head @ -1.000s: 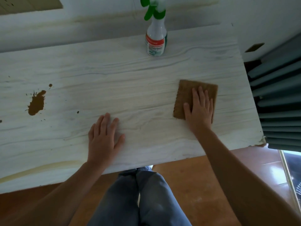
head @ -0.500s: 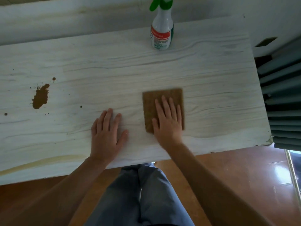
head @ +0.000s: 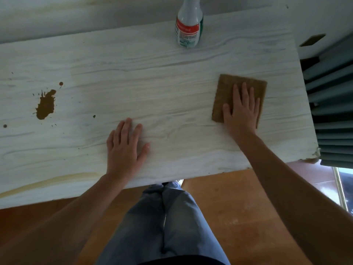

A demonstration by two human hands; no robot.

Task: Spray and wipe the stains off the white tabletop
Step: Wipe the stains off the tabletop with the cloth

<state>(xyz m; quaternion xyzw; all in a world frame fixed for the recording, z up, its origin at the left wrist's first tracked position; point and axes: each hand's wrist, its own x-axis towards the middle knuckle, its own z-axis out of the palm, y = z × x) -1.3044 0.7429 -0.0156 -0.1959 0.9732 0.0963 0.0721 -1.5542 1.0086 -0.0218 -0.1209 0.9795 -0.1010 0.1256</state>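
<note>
A white wood-grain tabletop [head: 152, 88] fills the view. A brown splatter stain [head: 45, 105] with small specks around it marks its left side. A yellowish streak [head: 47, 182] runs along the near left edge. My right hand [head: 241, 109] presses flat on a brown square cloth [head: 225, 90] at the right of the table. My left hand [head: 125, 148] lies flat on the bare surface near the front edge, fingers spread, holding nothing. A white spray bottle [head: 188, 25] with a red label stands at the far edge, its top cut off by the frame.
Grey-green pleated curtain folds [head: 332, 104] hang just past the table's right end. A white wall runs behind the far edge. Below the near edge are my jeans-clad legs [head: 166, 222] and an orange-brown floor [head: 238, 207].
My right hand slid the cloth left toward the middle, then back to the right side of the table. My left hand stayed planted. The view shifted slightly.
</note>
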